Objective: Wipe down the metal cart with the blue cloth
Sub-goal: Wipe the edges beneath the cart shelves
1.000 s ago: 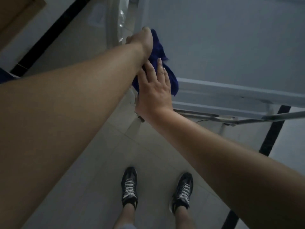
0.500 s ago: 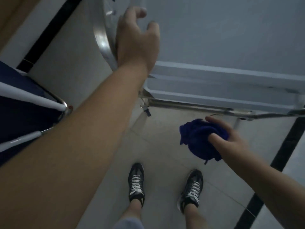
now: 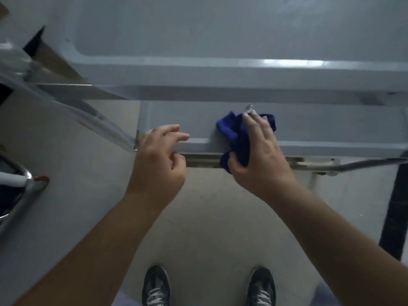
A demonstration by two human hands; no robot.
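Mid-wipe on the metal cart [image 3: 220, 67], lower shelf [image 3: 331, 124]: the right hand [image 3: 258, 155] presses the bunched blue cloth [image 3: 234, 133] over the front rim [image 3: 331, 148], fingers flat, thumb hooked under. The left hand [image 3: 159, 160] hovers loosely curled, empty (bracing, perhaps). Next it wants a firm sweep along the rim.

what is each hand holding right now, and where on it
The right hand holds the bunched blue cloth, thumb under its near end, fingers spread over the top, against the metal cart shelf rim. The left hand holds nothing.
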